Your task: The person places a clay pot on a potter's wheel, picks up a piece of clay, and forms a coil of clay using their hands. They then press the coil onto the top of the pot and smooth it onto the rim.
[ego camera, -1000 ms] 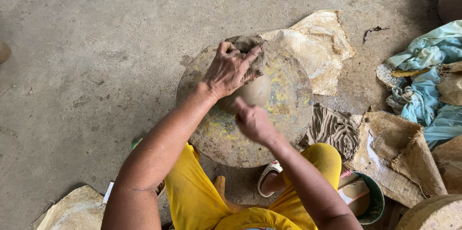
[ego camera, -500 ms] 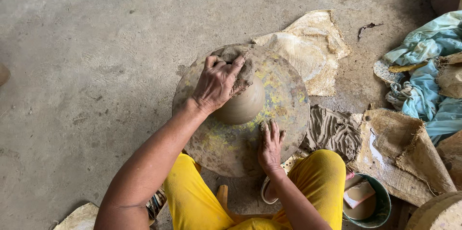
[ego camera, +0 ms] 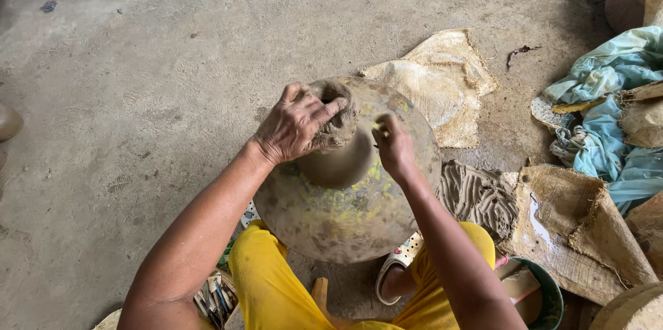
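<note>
A round potter's wheel [ego camera: 345,223], smeared with clay and yellow stains, lies on the floor in front of my knees. On it stands a wet grey clay pot [ego camera: 343,157] with a rough open rim. My left hand [ego camera: 298,123] grips the rim from the left, fingers curled over the lip. My right hand [ego camera: 392,142] presses its fingertips against the right side of the pot, just below the rim. Both hands are coated with clay.
Burlap sacks [ego camera: 442,81] lie on the concrete behind the wheel and at the right [ego camera: 583,230]. A ridged lump of clay [ego camera: 476,195] sits beside the wheel. Blue cloth [ego camera: 608,116] is piled at the right. A green bowl [ego camera: 539,295] stands by my right leg.
My right hand has come up from the wheel's near edge to the pot's right side. The left hand stays on the rim. The view has moved closer.
</note>
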